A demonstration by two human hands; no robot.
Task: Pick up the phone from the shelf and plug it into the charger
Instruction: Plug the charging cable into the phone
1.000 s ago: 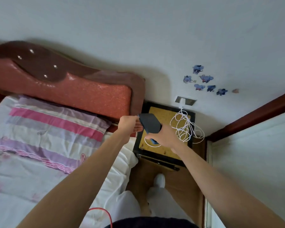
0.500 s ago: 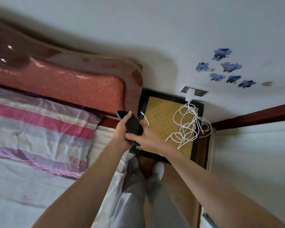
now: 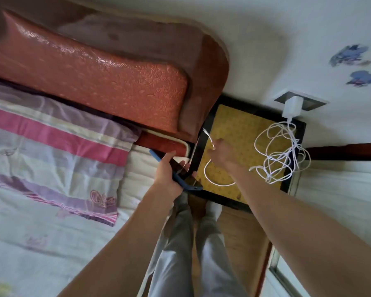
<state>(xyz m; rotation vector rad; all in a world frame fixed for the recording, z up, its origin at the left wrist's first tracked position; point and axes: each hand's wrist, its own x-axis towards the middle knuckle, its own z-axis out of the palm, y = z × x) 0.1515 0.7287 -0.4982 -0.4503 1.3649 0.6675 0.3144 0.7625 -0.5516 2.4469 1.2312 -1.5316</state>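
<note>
Phone (image 3: 178,174): gripped edge-on in the left hand (image 3: 166,172), fingers wrapped around it, over the table's (image 3: 204,136) left rim. Right hand (image 3: 222,153) pinches the cable (image 3: 210,174) near its plug, above the yellow top. Loose coils lie at right, below the charger (image 3: 293,108). Headboard (image 3: 107,82) borders the left, bed (image 3: 41,211) nearer.

The left hand (image 3: 166,174) is covering the middle of the phone (image 3: 193,186), its screen facing away. The right hand (image 3: 222,152) is hiding where its fingers are pinching the white cable (image 3: 210,139). The picture's right edge is cutting off the blurred wall stickers (image 3: 361,78).
</note>
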